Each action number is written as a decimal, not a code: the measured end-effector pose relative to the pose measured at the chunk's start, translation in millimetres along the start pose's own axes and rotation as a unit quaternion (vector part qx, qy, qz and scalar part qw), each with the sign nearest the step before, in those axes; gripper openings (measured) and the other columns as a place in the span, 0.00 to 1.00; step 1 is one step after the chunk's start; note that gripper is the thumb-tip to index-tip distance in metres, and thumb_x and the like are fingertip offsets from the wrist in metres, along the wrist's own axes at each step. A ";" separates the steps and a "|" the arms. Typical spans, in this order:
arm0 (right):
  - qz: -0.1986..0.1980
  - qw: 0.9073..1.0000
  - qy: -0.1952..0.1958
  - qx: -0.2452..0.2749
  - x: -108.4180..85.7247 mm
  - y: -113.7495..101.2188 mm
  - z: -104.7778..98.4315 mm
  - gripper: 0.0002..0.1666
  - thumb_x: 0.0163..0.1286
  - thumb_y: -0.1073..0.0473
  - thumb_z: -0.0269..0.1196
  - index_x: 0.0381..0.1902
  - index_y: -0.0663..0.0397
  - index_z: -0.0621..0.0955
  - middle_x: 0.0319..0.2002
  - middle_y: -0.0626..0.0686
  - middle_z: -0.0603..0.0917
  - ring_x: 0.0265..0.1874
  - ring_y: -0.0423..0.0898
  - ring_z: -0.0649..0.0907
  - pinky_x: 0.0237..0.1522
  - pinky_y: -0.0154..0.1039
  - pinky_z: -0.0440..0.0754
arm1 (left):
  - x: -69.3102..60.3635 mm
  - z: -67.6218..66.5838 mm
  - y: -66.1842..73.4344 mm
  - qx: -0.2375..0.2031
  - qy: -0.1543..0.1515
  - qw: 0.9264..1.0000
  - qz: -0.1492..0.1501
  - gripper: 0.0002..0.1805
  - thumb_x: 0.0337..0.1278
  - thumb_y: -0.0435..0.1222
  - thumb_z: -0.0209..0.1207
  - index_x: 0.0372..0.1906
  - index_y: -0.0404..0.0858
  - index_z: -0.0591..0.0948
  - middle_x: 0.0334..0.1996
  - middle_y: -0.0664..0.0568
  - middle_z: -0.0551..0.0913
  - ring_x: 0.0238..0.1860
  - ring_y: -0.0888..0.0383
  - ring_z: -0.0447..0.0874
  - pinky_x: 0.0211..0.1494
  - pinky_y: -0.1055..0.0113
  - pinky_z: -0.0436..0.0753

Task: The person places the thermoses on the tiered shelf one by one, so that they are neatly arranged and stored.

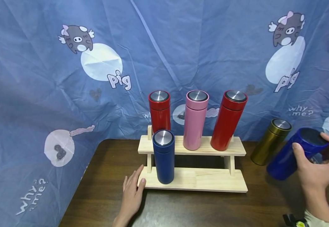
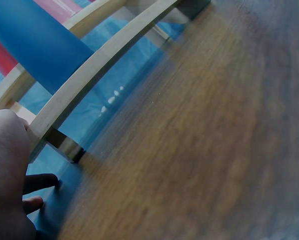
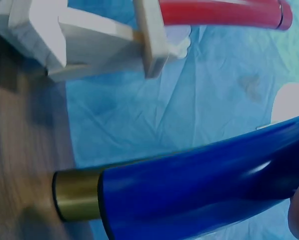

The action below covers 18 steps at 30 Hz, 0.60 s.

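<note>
My right hand [image 1: 323, 167] holds a glossy blue thermos [image 1: 284, 159] around its upper part, fingers on one side and thumb on the other. The thermos tilts with its top to the right; in the right wrist view the blue body [image 3: 189, 185] partly covers a gold thermos [image 3: 78, 195]. My left hand [image 1: 131, 192] touches the left end of a two-tier wooden rack [image 1: 209, 179], its fingers fairly straight. A matte blue thermos [image 1: 165, 164] stands on the lower tier near that hand. The upper tier bears a red thermos [image 1: 160, 116], a pink one [image 1: 195, 126] and another red one [image 1: 228, 124].
The gold thermos [image 1: 267, 146] stands on the brown wooden table [image 1: 104, 176], right of the rack. Behind everything hangs a blue cloth [image 1: 164, 47] printed with cartoon pigs, falling close along the table's back edge.
</note>
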State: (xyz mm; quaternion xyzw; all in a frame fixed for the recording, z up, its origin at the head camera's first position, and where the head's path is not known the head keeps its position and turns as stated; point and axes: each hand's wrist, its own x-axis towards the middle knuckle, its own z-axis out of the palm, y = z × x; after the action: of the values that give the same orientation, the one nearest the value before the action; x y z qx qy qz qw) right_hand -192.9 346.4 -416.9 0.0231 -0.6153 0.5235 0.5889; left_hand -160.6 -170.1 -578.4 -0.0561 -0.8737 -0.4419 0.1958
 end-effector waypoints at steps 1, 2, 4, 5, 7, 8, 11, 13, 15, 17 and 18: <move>0.000 1.000 -0.006 0.011 -1.0 -4.4 1.5 0.37 0.54 0.68 0.80 0.62 0.74 0.84 0.51 0.44 0.88 0.47 0.35 0.85 0.52 0.27 0.79 | 0.0 0.0 0.0 0.000 0.000 1.000 -0.001 0.27 0.87 0.39 0.54 0.82 0.41 0.75 0.77 0.40 0.79 0.76 0.26 0.73 0.81 0.22 0.48; -0.001 1.000 -0.011 0.020 -2.0 -8.4 3.0 0.37 0.54 0.68 0.80 0.62 0.75 0.83 0.51 0.45 0.88 0.47 0.36 0.85 0.52 0.27 0.79 | 0.0 -0.1 0.1 0.001 -0.001 1.000 -0.001 0.27 0.87 0.39 0.54 0.82 0.41 0.75 0.77 0.40 0.79 0.76 0.26 0.73 0.81 0.22 0.48; 0.000 0.999 -0.023 0.032 -3.9 -14.8 5.3 0.37 0.55 0.69 0.80 0.62 0.76 0.82 0.52 0.46 0.88 0.47 0.36 0.86 0.52 0.27 0.80 | -0.1 -0.3 0.5 0.001 -0.001 1.000 -0.003 0.26 0.87 0.39 0.54 0.81 0.41 0.75 0.77 0.40 0.79 0.76 0.26 0.73 0.81 0.22 0.48; 0.001 0.999 -0.029 0.039 -4.7 -17.1 6.5 0.37 0.55 0.70 0.80 0.63 0.76 0.82 0.52 0.47 0.88 0.46 0.37 0.86 0.52 0.27 0.81 | -0.1 -0.4 0.7 0.001 -0.002 1.000 -0.003 0.26 0.87 0.39 0.54 0.81 0.41 0.75 0.77 0.40 0.79 0.76 0.26 0.73 0.81 0.22 0.48; 0.002 0.998 -0.040 0.047 -6.4 -20.8 8.1 0.37 0.55 0.71 0.79 0.63 0.77 0.82 0.53 0.48 0.88 0.47 0.38 0.86 0.52 0.28 0.81 | -0.2 -0.6 1.0 0.001 -0.001 1.000 -0.004 0.26 0.87 0.39 0.54 0.81 0.41 0.75 0.77 0.40 0.79 0.76 0.25 0.73 0.81 0.22 0.48; 0.001 0.998 -0.045 0.045 -7.3 -22.3 8.7 0.37 0.55 0.71 0.79 0.63 0.77 0.81 0.53 0.47 0.88 0.47 0.37 0.86 0.52 0.28 0.80 | -0.3 -0.8 1.3 0.001 -0.001 1.000 -0.003 0.26 0.87 0.39 0.54 0.81 0.41 0.75 0.77 0.40 0.79 0.76 0.25 0.73 0.81 0.22 0.48; 0.000 0.997 -0.056 0.047 -10.5 -26.3 11.2 0.38 0.54 0.71 0.80 0.64 0.77 0.81 0.52 0.47 0.88 0.47 0.37 0.86 0.52 0.28 0.79 | -0.4 -1.1 1.7 0.002 -0.001 1.000 -0.003 0.26 0.87 0.39 0.54 0.81 0.40 0.75 0.77 0.40 0.79 0.76 0.25 0.73 0.81 0.22 0.49; 0.000 0.997 -0.060 0.053 -13.2 -29.7 13.6 0.38 0.54 0.71 0.80 0.63 0.78 0.82 0.52 0.47 0.89 0.47 0.37 0.86 0.50 0.28 0.79 | -0.4 -1.4 2.0 0.002 -0.002 1.000 -0.004 0.26 0.87 0.39 0.54 0.81 0.40 0.75 0.77 0.41 0.79 0.77 0.25 0.73 0.81 0.22 0.48; 0.000 0.996 -0.062 0.063 -16.2 -33.8 17.1 0.38 0.53 0.72 0.80 0.63 0.78 0.82 0.52 0.48 0.89 0.46 0.38 0.87 0.49 0.28 0.79 | -0.5 -1.5 1.9 0.002 -0.003 1.000 -0.006 0.26 0.87 0.40 0.54 0.82 0.40 0.75 0.77 0.41 0.78 0.77 0.26 0.73 0.82 0.22 0.48; 0.001 0.995 -0.066 0.071 -19.8 -38.6 20.4 0.38 0.53 0.73 0.79 0.63 0.79 0.82 0.52 0.49 0.89 0.46 0.38 0.87 0.49 0.28 0.79 | -0.6 -1.5 1.9 0.001 -0.004 1.000 -0.007 0.27 0.87 0.40 0.54 0.82 0.40 0.74 0.78 0.41 0.78 0.77 0.25 0.73 0.82 0.23 0.48; 0.003 0.995 -0.066 0.079 -21.8 -41.2 22.2 0.38 0.52 0.74 0.79 0.63 0.79 0.82 0.52 0.50 0.90 0.46 0.39 0.87 0.48 0.29 0.79 | -0.6 -1.5 1.9 0.001 -0.005 1.000 -0.008 0.27 0.87 0.40 0.53 0.82 0.41 0.74 0.78 0.41 0.78 0.77 0.26 0.73 0.82 0.23 0.48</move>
State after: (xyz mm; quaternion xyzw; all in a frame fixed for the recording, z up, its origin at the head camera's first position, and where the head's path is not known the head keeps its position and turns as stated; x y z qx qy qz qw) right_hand -175.2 300.1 -402.5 0.1022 -0.6094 0.5700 0.5416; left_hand -159.1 -170.1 -576.5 -0.0509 -0.8755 -0.4422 0.1878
